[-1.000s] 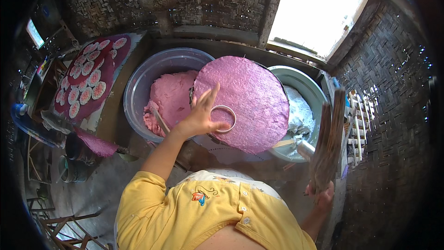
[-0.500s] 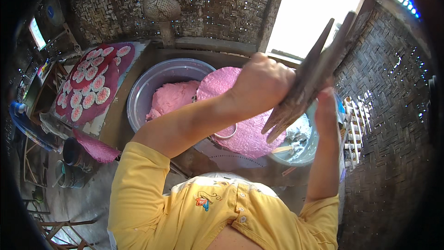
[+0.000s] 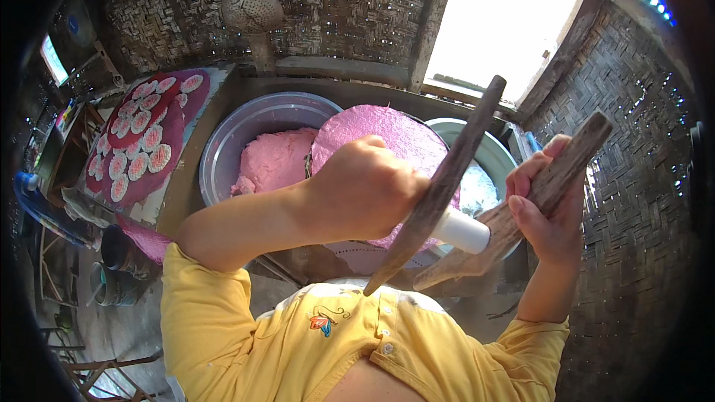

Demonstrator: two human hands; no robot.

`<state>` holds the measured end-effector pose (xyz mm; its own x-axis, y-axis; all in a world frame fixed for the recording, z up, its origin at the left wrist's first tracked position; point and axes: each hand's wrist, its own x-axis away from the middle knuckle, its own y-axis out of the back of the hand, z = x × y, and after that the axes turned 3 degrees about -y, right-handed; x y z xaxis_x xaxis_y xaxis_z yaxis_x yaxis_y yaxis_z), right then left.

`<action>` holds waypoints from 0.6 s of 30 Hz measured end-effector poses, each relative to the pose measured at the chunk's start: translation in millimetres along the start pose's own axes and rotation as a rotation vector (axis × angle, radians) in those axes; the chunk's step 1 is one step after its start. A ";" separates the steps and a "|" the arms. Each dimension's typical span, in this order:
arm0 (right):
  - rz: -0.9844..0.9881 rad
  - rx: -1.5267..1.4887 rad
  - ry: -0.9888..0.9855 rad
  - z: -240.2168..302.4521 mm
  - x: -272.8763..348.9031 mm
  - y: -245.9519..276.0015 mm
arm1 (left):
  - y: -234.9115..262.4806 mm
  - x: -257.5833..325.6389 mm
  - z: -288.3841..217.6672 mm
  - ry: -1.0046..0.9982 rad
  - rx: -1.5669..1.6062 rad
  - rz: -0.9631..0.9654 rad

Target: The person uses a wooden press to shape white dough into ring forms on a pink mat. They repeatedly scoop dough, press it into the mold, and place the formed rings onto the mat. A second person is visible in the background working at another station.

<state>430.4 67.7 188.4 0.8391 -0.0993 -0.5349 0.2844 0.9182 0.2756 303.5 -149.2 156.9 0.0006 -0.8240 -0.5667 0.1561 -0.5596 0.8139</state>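
My left hand is closed in a fist around the far side of a dark wooden bar, pointed at its ends. A white cylinder sticks out from that bar towards the right. My right hand grips a second, paler wooden piece, its thumb on the near face. The two wooden pieces are apart, tilted, held above a round pink textured surface. I cannot tell whether the cylinder's end touches the paler piece.
Behind my left forearm stands a grey-purple basin of pink dough. A pale green basin with whitish contents is at right. Pink-white lacy rounds lie on a board at left. A perforated ladle hangs on the woven wall.
The two wooden pieces, close together before, have come apart and lower, showing the white cylinder. My right hand has moved right, while my left has come lower and left.
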 end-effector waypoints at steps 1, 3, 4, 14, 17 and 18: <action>0.004 -0.060 0.001 -5.0 4.3 2.7 | 0.4 6.4 4.5 0.012 0.062 -0.015; -0.181 -0.076 -0.058 2.9 15.5 29.1 | 8.2 27.0 31.1 0.084 0.101 -0.052; -0.245 -0.128 -0.033 3.5 18.7 40.2 | 11.0 38.3 44.6 0.112 0.119 -0.081; -0.727 -0.803 0.311 -63.0 8.3 -42.3 | -53.8 55.3 37.2 0.276 1.441 -0.656; -0.506 -0.800 0.208 -87.0 0.0 -96.1 | -51.0 65.6 38.6 0.284 1.534 -0.977; -0.376 -0.739 0.089 -93.1 4.1 -103.4 | -49.0 73.3 41.0 0.276 1.646 -1.091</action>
<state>361.3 8.0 83.3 0.7006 -0.4470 -0.5562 0.1346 0.8482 -0.5123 255.4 -185.8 80.7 0.7017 -0.1969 -0.6847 -0.6973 -0.3870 -0.6033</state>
